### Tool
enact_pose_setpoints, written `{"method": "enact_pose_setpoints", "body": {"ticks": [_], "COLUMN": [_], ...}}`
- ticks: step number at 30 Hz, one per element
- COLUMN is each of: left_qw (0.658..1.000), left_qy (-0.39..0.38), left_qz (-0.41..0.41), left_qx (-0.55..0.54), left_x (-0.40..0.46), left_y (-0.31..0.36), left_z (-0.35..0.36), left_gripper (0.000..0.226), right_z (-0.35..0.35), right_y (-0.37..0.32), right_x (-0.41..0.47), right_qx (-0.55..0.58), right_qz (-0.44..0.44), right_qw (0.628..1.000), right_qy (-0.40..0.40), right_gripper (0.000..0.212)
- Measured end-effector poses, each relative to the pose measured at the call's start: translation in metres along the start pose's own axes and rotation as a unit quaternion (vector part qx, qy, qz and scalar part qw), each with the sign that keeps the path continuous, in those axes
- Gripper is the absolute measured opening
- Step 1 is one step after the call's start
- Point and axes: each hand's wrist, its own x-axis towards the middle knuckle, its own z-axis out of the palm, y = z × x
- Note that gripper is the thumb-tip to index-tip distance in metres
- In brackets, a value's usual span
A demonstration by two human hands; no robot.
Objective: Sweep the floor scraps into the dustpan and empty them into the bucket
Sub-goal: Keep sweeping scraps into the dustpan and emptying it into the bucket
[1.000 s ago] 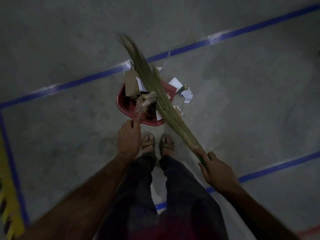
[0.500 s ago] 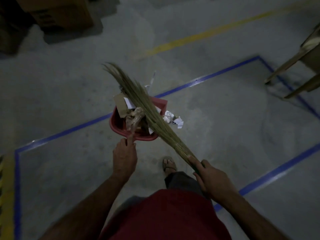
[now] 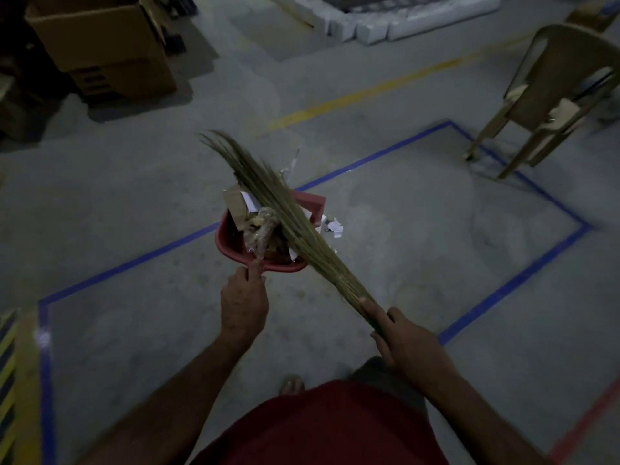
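Note:
A red dustpan (image 3: 231,243) is held up off the floor in the middle of the view. My left hand (image 3: 244,302) grips its handle at the near edge. It is heaped with scraps (image 3: 258,226): cardboard pieces, crumpled plastic and white paper, some hanging over the right side. A straw broom (image 3: 285,213) lies slanted across the load, its bristle tips pointing up and left. My right hand (image 3: 404,344) grips the broom's bound end at lower right. No bucket is in view.
Blue tape lines (image 3: 513,283) mark a rectangle on the grey concrete floor. A tan plastic chair (image 3: 550,95) stands at upper right. Cardboard boxes (image 3: 100,45) sit at upper left, white packages (image 3: 379,18) at the top. A yellow line (image 3: 369,92) crosses the floor beyond.
The view has lifted from looking straight down to looking forward, so boxes and chair appear. Dustpan and broom have risen with my hands; the broom still lies over the scraps.

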Motion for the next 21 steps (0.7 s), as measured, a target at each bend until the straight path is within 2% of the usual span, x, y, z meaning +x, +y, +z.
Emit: {"method": "enact_pose_setpoints", "body": {"ticks": [9,16,21], "left_qw": [0.999,1.000,1.000], "left_qy": [0.048,0.020,0.016], "left_qz": [-0.009,-0.022,0.013], "left_qx": [0.003,-0.002,-0.009], "left_x": [-0.126,-0.268,-0.342], "left_y": [0.054,0.109,0.130], "left_z": [-0.024,-0.050,-0.064], "left_gripper": [0.044,0.040,0.040], "right_z": [0.002,0.006,0.017], "right_y": [0.026,0.051,0.055], "right_x": [-0.133,-0.282,-0.374], "right_qx": [-0.011,0.015,0.001], "right_qz": [-0.012,-0.010,0.005], "right_qw": [0.999,1.000,0.999], "right_qy": [0.035,0.020,0.035], "right_gripper": [0.072,0.071,0.073]}}
